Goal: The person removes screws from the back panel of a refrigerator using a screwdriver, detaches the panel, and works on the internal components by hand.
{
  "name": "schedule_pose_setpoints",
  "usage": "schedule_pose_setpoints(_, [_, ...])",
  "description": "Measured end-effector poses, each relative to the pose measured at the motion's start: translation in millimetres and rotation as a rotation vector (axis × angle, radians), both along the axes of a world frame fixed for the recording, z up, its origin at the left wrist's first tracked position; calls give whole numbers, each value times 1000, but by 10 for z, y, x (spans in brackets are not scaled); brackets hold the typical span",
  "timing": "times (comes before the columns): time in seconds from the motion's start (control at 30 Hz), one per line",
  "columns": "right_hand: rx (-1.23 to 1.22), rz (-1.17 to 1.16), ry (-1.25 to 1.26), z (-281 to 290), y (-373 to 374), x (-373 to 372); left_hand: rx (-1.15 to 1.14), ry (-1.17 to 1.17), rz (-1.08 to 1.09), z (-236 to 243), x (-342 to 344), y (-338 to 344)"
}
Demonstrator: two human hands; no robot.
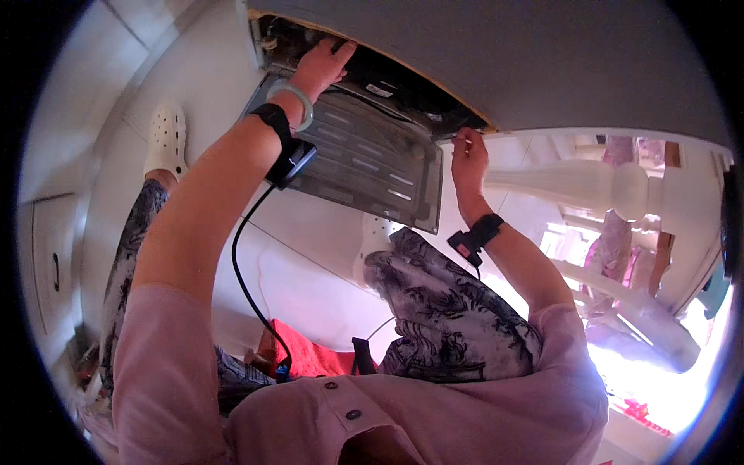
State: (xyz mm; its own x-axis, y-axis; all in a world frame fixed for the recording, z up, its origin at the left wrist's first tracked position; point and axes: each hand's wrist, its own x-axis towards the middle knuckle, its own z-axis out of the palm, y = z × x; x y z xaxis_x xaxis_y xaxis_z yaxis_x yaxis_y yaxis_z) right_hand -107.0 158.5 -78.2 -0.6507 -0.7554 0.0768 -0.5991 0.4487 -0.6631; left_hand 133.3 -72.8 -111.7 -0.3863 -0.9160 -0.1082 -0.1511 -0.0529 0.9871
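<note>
At a dark rectangular opening (403, 89) in a large grey appliance, my left hand (320, 68) reaches to the upper edge near the left end, fingers partly extended and apart. A small fitting (269, 43) shows inside, left of it. My right hand (470, 159) is closed at the opening's right end; what its curled fingertips hold is too small to make out. Beneath the opening hangs a slotted grey metal panel (372, 170), tilted, partly hidden behind my left forearm. Both wrists carry black devices with cables.
My white clog (167, 136) stands on white floor tiles (310, 240), near a pale cabinet door (54, 263) at the left. A red cloth (310, 349) lies below. White turned posts (566, 182) and bundled items (616, 248) are at the right, beside bright light.
</note>
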Motion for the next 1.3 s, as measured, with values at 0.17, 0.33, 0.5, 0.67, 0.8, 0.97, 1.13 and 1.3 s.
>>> schedule_pose_setpoints(0.17, [-236,29,-755,-198,-295,-72,155,-145,-154,92,-133,-168])
schedule_pose_setpoints(0.33, [-175,-22,-832,-75,-580,-85,373,42,-81,128,-244,-138])
schedule_pose_setpoints(0.5, [-141,72,-927,-15,-675,-49,384,44,-110,203,-266,-119])
schedule_pose_setpoints(0.67, [-237,2,-1037,-254,-728,-151,344,56,-101,244,-241,-81])
schedule_pose_setpoints(0.8, [-71,309,-339,-424,-811,-259,305,79,-97,236,-230,-55])
schedule_pose_setpoints(0.97, [-231,163,-968,-223,-677,-192,348,98,-105,232,-208,-67])
schedule_pose_setpoints(1.13, [-310,45,-1009,-12,-694,-25,297,101,-127,242,-193,-26])
schedule_pose_setpoints(1.3, [-292,75,-1007,-74,-726,-82,248,118,-154,217,-179,2])
